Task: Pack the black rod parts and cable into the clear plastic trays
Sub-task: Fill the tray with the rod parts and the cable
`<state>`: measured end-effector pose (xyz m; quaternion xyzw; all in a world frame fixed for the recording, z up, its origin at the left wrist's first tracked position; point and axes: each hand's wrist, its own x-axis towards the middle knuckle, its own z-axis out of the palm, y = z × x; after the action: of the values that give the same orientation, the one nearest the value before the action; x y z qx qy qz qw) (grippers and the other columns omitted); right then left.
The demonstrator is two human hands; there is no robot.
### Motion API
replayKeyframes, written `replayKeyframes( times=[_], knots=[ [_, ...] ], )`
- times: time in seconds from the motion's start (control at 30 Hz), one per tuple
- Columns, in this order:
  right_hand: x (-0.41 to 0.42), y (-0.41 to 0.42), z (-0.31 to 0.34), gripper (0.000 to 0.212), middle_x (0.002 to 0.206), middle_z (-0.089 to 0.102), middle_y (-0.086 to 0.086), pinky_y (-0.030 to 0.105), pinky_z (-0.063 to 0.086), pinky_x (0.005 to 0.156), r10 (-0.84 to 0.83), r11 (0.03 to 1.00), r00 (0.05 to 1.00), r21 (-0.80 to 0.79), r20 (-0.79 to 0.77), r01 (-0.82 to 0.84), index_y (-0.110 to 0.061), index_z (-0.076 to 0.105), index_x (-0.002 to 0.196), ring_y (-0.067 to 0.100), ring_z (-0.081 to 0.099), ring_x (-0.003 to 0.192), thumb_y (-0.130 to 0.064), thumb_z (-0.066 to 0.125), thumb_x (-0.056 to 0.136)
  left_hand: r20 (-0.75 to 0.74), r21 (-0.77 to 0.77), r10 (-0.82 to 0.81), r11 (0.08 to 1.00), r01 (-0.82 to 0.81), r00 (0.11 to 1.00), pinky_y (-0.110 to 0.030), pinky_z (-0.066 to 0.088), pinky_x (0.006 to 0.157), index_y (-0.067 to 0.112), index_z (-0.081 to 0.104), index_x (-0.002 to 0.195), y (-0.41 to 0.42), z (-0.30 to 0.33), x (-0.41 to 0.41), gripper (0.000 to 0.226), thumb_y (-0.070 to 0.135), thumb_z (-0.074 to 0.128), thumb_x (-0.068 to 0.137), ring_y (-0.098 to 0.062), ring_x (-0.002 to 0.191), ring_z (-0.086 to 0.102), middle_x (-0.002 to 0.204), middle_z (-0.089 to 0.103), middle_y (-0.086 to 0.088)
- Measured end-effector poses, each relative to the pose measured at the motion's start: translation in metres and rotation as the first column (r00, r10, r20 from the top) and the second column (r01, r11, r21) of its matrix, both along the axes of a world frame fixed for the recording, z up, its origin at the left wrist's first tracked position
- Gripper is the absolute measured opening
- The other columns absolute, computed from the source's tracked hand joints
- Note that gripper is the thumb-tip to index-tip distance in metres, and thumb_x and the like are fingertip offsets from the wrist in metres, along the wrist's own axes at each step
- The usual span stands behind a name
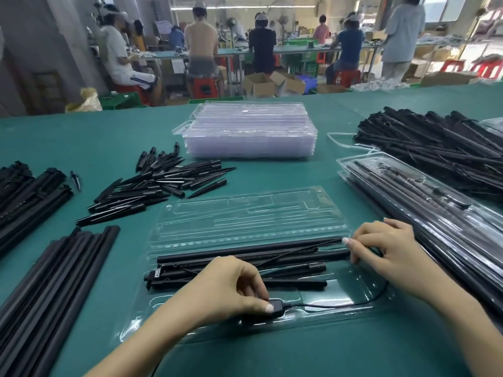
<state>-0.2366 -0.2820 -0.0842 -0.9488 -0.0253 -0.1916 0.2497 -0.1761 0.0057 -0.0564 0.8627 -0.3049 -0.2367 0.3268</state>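
Rods (239, 263) already seated in the open clear tray (272, 213), left hand (231, 287) pinches the cable's switch (273, 306) into place; right hand (386, 246) pinches the rod ends; lid unclosed.

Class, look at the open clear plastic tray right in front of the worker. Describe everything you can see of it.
The open clear plastic tray is a thin, glossy, see-through blister pack with moulded channels, lying flat and unfolded on the green table. Its far half looks empty. Its near half holds several black rods lying side by side and a black cable with a small inline switch. The left hand presses the switch into the tray; the right hand touches the rods' right ends.
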Motion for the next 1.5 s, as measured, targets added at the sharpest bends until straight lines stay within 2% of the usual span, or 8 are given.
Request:
replayKeyframes(
  times=[0.2,0.4,0.7,0.83,1.07,1.2,1.3,1.5],
  knots=[
    [0.0,-0.002,-0.002,0.042,0.075,0.061,-0.013,0.032,0.011,0.109,-0.008,1.0,1.0,-0.029,0.009,0.009,-0.031,0.062,0.055,0.0,0.056,0.092,-0.056,0.042,0.083,0.277,0.116,-0.024,0.993,-0.009,0.961,-0.016,0.047,0.075,0.027,0.069,0.078,-0.003,0.001,-0.014,0.006,0.027,0.075,0.08,0.004,0.08,0.059,0.081,0.064,0.02],
    [0.001,-0.001,-0.007,0.037,0.08,0.06,-0.017,0.038,0.016,0.108,-0.011,0.998,0.999,-0.059,0.032,0.013,-0.035,0.063,0.065,-0.002,0.054,0.091,-0.056,0.048,0.091,0.639,0.292,-0.276,0.951,0.106,0.718,-0.019,0.044,0.073,0.031,0.063,0.102,0.001,0.0,-0.038,0.019,0.037,0.045,0.096,-0.006,0.093,0.05,0.097,0.056,0.016],
    [0.007,0.011,-0.011,0.022,0.102,0.054,-0.019,0.037,0.025,0.092,0.036,0.994,0.997,-0.101,0.07,-0.028,-0.041,0.064,0.097,0.002,0.048,0.102,-0.051,0.047,0.087,0.503,0.218,-0.125,0.976,0.014,0.855,-0.009,0.039,0.054,0.034,0.042,0.09,0.063,0.0,-0.05,0.035,0.062,0.051,0.072,0.003,0.073,0.037,0.076,0.051,0.021],
    [0.01,0.013,-0.016,0.016,0.11,0.048,-0.022,0.037,0.028,0.098,0.101,0.992,0.993,-0.066,-0.054,-0.104,-0.045,0.058,0.103,-0.002,0.04,0.11,-0.037,0.061,0.09,0.535,0.262,-0.114,0.964,-0.036,0.837,-0.005,0.037,0.078,0.045,0.03,0.111,0.077,-0.001,-0.046,0.022,0.04,0.044,0.096,0.018,0.093,0.028,0.098,0.029,0.031],
    [0.011,0.011,-0.018,0.022,0.112,0.046,-0.022,0.037,0.035,0.098,0.126,0.991,0.985,-0.03,-0.116,-0.131,-0.045,0.055,0.107,0.003,0.04,0.111,-0.034,0.062,0.089,0.534,0.44,-0.129,0.886,-0.144,0.835,-0.015,0.041,0.072,0.042,0.027,0.105,0.095,-0.002,-0.046,0.032,0.023,0.035,0.081,0.005,0.1,0.033,0.111,0.026,0.018],
    [0.012,0.009,-0.019,0.019,0.111,0.046,-0.023,0.036,0.034,0.096,0.126,0.991,0.985,-0.024,-0.121,-0.13,-0.046,0.055,0.104,0.002,0.04,0.11,-0.036,0.061,0.089,0.449,0.294,0.055,0.933,-0.206,0.892,-0.015,0.045,0.069,0.054,0.023,0.104,0.117,0.001,-0.051,0.041,0.036,0.043,0.073,0.011,0.082,0.047,0.117,0.027,0.029],
    [0.012,0.01,-0.02,0.019,0.111,0.047,-0.021,0.036,0.034,0.096,0.118,0.992,0.985,-0.026,-0.124,-0.122,-0.043,0.058,0.106,0.003,0.04,0.109,-0.036,0.061,0.089,0.11,0.039,0.328,0.942,-0.334,0.938,-0.017,0.048,0.056,0.048,0.049,0.089,0.136,0.007,-0.043,0.018,0.038,0.063,0.083,-0.005,0.049,0.059,0.074,0.069,0.011],
    [0.012,0.01,-0.019,0.019,0.11,0.048,-0.021,0.036,0.035,0.097,0.108,0.993,0.985,-0.029,-0.133,-0.113,-0.044,0.057,0.107,0.004,0.041,0.108,-0.036,0.061,0.089,-0.348,-0.077,0.336,0.92,-0.384,0.875,-0.013,0.025,0.035,0.022,0.064,0.078,0.153,0.027,-0.022,0.059,0.07,0.08,0.047,-0.01,0.03,0.029,0.04,0.035,-0.011]
  ],
)
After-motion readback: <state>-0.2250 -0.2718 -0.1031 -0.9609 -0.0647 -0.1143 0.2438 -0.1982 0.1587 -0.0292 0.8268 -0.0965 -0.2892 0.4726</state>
